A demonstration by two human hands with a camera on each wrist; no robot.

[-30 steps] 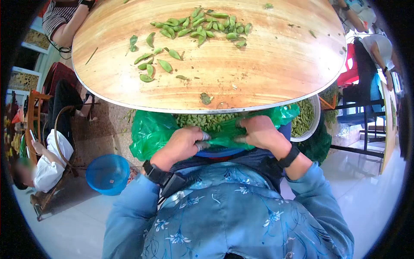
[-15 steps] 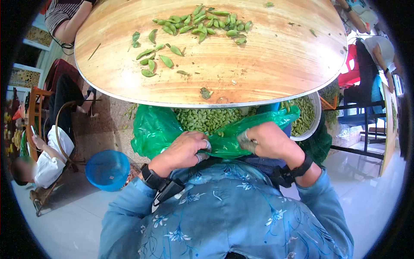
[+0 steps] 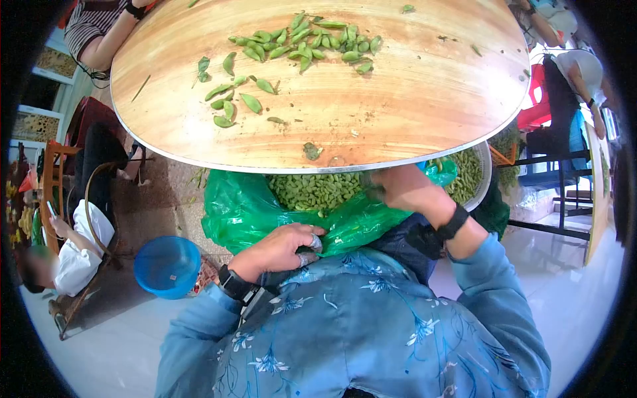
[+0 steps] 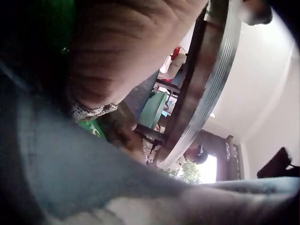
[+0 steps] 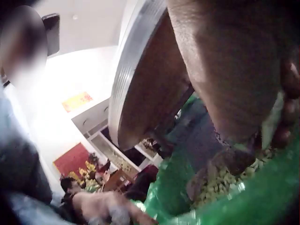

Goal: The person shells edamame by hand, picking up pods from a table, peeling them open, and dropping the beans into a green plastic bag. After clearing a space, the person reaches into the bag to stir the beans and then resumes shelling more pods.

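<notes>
One green bag [image 3: 242,213] lies between the near edge of one round wooden table [image 3: 405,113] and a person in a blue floral top [image 3: 332,325]. Thin, shiny and crumpled, the bag gapes open, holding pale green beans [image 3: 317,190], far too many to count. Two hands are at it. The left hand [image 3: 284,247] is at the near edge, its fingers and thumb bent together on a fold of plastic; at least two fingers wear silvery wraps. The right hand [image 3: 413,192] is over the bag's right side, close to the table's rim. Its fingers are bent and partly blurred, and I cannot tell how far they are closed or whether they grasp anything. Dozens of plump green pods [image 3: 304,50] lie on the table, in one overlapping cluster with a smaller loose group nearer. One blue basin [image 3: 154,262] stands on the floor at left; one white basket [image 3: 487,178], at right, contains more pods. At least three other people are partly visible.
</notes>
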